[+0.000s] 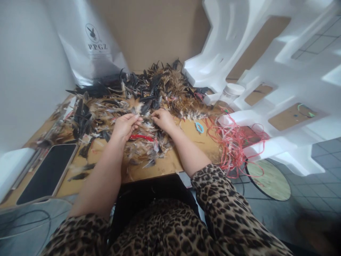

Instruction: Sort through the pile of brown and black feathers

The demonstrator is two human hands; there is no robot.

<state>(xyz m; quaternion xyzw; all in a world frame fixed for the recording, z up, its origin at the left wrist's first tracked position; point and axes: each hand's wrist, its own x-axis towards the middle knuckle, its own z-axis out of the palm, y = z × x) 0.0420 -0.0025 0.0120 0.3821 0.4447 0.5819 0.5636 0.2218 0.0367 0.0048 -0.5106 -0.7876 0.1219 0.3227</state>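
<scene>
My left hand (125, 125) is closed in a pinch, thumb against fingers, on a light brown feather (135, 106) whose fluffy end points away from me. Just to its right, my right hand (163, 120) has its fingers curled together over the feathers; whatever is between its fingertips is too small to make out. A heap of loose brown and black feathers (170, 83) spreads around and beyond both hands. Below the hands, a red strip (142, 137) lies across more feathers.
A phone (48, 174) lies at the table's left. To the right are a blue ring (199, 127), tangled pink ribbon (231, 138), a white-lidded jar (231, 92) and large white foam pieces (223, 42). A printed silver-white bag (93, 60) stands at the back left.
</scene>
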